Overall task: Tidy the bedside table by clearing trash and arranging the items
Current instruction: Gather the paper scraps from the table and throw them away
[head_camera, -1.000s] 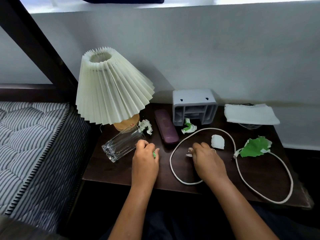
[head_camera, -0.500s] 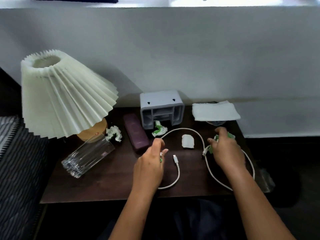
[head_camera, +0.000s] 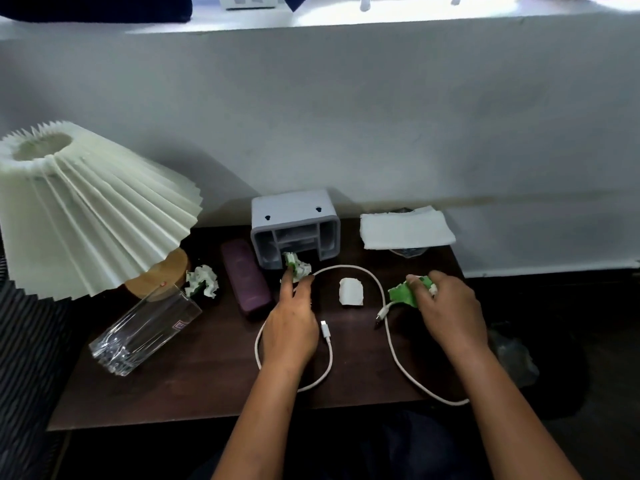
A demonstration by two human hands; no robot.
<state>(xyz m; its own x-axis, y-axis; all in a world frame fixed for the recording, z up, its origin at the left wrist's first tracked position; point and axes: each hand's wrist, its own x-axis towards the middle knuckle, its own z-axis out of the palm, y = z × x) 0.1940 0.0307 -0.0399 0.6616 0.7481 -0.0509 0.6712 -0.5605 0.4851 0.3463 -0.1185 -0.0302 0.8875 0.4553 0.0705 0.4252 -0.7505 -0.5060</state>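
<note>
On the dark bedside table (head_camera: 194,382) my left hand (head_camera: 292,323) reaches forward, its index finger and thumb pinching the lower edge of a crumpled green-and-white paper wad (head_camera: 298,266) in front of the grey organiser (head_camera: 294,216). My right hand (head_camera: 446,306) grips a torn green paper scrap (head_camera: 401,295) at the right of the table. A second crumpled wad (head_camera: 203,281) lies by the lamp base. A small white paper scrap (head_camera: 351,292) sits between my hands. A white charging cable (head_camera: 388,327) loops across the table, both plugs free.
A pleated lamp (head_camera: 90,216) stands at the left. A clear glass (head_camera: 145,330) lies on its side. A purple case (head_camera: 246,278) lies beside the organiser. A folded white tissue (head_camera: 405,232) covers a glass bowl. A clear plastic bag (head_camera: 512,355) hangs off the right edge.
My left hand moved forward from the cable end to the wad by the organiser. My right hand closed on the green scrap and lifted it off the cable's plug.
</note>
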